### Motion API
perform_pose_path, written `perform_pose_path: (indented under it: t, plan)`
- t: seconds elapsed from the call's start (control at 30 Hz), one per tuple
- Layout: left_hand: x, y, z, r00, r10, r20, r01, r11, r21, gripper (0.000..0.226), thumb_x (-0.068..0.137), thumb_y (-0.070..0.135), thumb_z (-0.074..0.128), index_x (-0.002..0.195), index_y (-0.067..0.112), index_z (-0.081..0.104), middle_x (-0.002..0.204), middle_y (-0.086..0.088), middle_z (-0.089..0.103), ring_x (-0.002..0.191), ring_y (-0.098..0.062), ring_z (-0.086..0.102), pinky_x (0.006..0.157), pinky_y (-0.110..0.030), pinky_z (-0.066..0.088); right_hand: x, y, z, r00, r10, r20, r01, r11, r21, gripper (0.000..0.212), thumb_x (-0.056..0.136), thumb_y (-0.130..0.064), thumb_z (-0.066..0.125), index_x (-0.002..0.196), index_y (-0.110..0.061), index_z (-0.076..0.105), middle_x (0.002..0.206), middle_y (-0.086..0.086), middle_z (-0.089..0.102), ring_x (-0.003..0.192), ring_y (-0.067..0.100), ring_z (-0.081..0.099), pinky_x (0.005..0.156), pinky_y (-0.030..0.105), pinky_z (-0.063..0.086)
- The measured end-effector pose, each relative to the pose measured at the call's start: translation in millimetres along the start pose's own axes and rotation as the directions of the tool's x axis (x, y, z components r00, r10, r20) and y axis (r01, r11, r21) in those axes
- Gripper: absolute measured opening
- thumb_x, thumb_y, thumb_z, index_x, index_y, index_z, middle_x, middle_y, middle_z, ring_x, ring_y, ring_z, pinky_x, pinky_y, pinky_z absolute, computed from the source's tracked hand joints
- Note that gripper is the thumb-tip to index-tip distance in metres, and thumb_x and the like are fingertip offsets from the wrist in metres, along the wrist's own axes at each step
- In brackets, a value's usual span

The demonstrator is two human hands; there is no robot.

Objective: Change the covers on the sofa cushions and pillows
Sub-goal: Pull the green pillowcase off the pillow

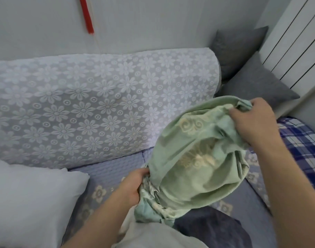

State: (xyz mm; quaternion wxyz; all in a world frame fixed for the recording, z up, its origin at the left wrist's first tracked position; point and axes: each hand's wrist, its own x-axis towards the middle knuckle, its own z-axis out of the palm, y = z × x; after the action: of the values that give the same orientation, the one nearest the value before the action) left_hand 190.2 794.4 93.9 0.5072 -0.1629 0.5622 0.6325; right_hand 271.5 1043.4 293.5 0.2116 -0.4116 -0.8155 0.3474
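Above a sofa seat covered in quilted lilac fabric, a pale green cushion cover with a faint cream pattern is held up by two bare hands set well apart. Its bunched lower end is gripped in the left hand, whose fingers are curled round the gathered cloth; its upper edge is pinched by the right hand. The cover is bulged and creased between the two grips. Behind it, the sofa back is draped in white lace with a daisy pattern. A plain white pillow is seen lying on the seat at lower left. Two grey cushions are propped in the far right corner beside a white radiator, and a blue-and-white checked cloth is visible at the right edge. A red strip is seen hanging on the wall.
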Motion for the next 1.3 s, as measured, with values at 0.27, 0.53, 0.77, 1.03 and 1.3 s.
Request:
perform_pose_path:
  t: [0.27,0.53,0.77,1.03,1.3]
  plan:
    - [-72.1,13.6,34.7,0.928,0.364,0.075,-0.371,0.901,0.223,0.027,0.088,-0.005,0.053,0.097,0.011,0.074,0.092,-0.016,0.077,0.084,-0.032,0.074,0.074,-0.046,0.061,-92.8,40.5,90.3,0.566,-0.08,0.82,0.472,0.848,-0.243,0.102,0.075,-0.055,0.074,0.153,-0.051,0.009,0.128,-0.008,0.06,0.107,0.014,0.061,0.082,0.028,0.05]
    - [-97.8,-12.5,-11.0,0.811,0.509,0.288,-0.534,0.444,0.719,0.062,0.089,-0.002,0.049,0.132,0.041,0.065,0.118,0.021,0.07,0.103,0.01,0.062,0.099,-0.013,0.044,-133.8,66.8,151.5,0.614,-0.253,0.748,0.618,0.743,-0.257,0.011,0.092,-0.029,0.053,0.103,-0.027,0.05,0.097,0.004,0.065,0.086,0.026,0.063,0.067,0.035,0.043]
    - [-59.3,-74.5,-163.2,0.835,0.549,-0.023,-0.087,0.173,0.981,0.076,0.077,0.077,0.044,0.147,0.049,0.035,0.158,0.008,0.038,0.146,-0.015,0.034,0.118,-0.019,0.017,-118.4,73.3,151.6,0.691,-0.233,0.684,0.355,0.934,-0.04,0.018,0.092,-0.021,0.064,0.075,-0.017,0.065,0.068,-0.002,0.062,0.07,0.016,0.058,0.067,0.037,0.043]
    - [-33.2,-111.8,-121.4,0.605,0.766,0.219,-0.172,-0.143,0.975,0.108,0.065,0.058,0.068,0.153,0.003,0.035,0.156,-0.017,0.037,0.14,-0.034,0.037,0.112,-0.044,0.027,-115.7,55.5,137.0,0.724,-0.218,0.655,0.182,0.976,0.123,0.024,0.092,-0.024,0.069,0.069,-0.018,0.068,0.071,0.005,0.065,0.072,0.018,0.06,0.065,0.033,0.043]
    - [-33.0,-11.4,-111.4,0.402,0.901,0.166,-0.151,-0.113,0.982,0.016,0.075,0.036,0.058,0.08,0.027,0.047,0.073,0.001,0.059,0.065,-0.027,0.062,0.05,-0.033,0.046,-83.7,43.1,111.5,0.861,-0.212,0.463,0.12,0.968,0.219,0.01,0.095,-0.023,0.068,0.098,-0.031,0.073,0.096,-0.016,0.069,0.091,0.005,0.063,0.083,0.028,0.051]
